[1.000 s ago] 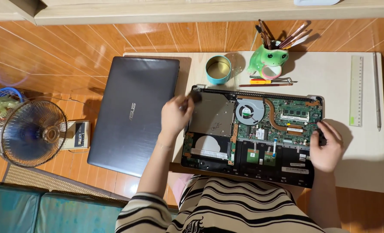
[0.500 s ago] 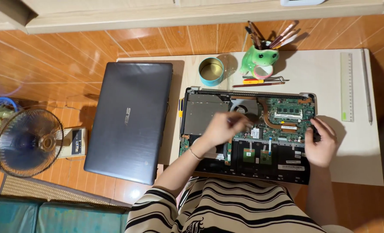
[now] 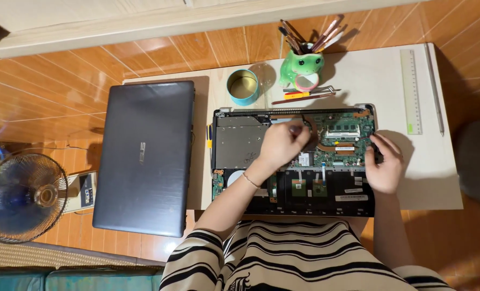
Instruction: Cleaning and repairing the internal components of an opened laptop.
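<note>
head view, straight down on a low white table (image 3: pixel 445 183). open laptop base (image 3: pixel 294 159) lies belly-up, board and fan exposed, so everything inside is reachable from above.

left hand (image 3: pixel 283 145) sits over the middle of the board, fingers curled in tight with the tips bunched near the fan and copper pipe. looks like a pinch on something small, but what's under the fingertips is hidden by the knuckles, can't tell. wrist crosses the battery bay just behind the fingers.

right hand (image 3: pixel 383 164) clamps the base's right edge, thumb on top of the board side, fingers wrapped around the rim. reads as a brace so the chassis doesn't slide while the other hand works.

removed bottom cover (image 3: pixel 145 159) lies flat well left of the left fingers, half off the table, out of the way. teal tin (image 3: pixel 242 86) stands just beyond the base, probably for loose bits. frog pot (image 3: pixel 302 64) with brushes and a few screwdrivers (image 3: pixel 304 96) sit just past the fingertips. ruler (image 3: pixel 411 91) lies beyond the right hand. fan (image 3: pixel 21 196) on the floor far left.
</note>
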